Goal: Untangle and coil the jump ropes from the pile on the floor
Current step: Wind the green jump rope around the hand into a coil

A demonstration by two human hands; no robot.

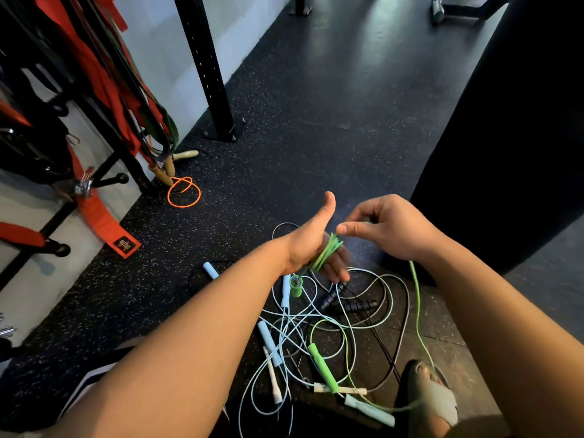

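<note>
Green rope [327, 252] round left hand [308, 240]; right hand [388, 226] pinches.

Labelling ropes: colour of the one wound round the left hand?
Bright green: the rope on the left hand; head view.

A black rubber floor flecked with pale specks [268, 153] stretches ahead, with soft patches of light on its far part. A pale grey wall [170, 52] bounds it on the left. A black steel upright with a row of holes [205, 67] stands by the wall, its foot plate bolted down. Left of it, red and green elastic bands [104, 74] hang on a black metal rack [110, 181], and a flat red strap with a black label [107, 226] trails onto the floor. A broad black mass [505, 137] rises on the right (bag or padded pillar, I cannot tell), above a duller brown patch of flooring [448, 324]
</note>
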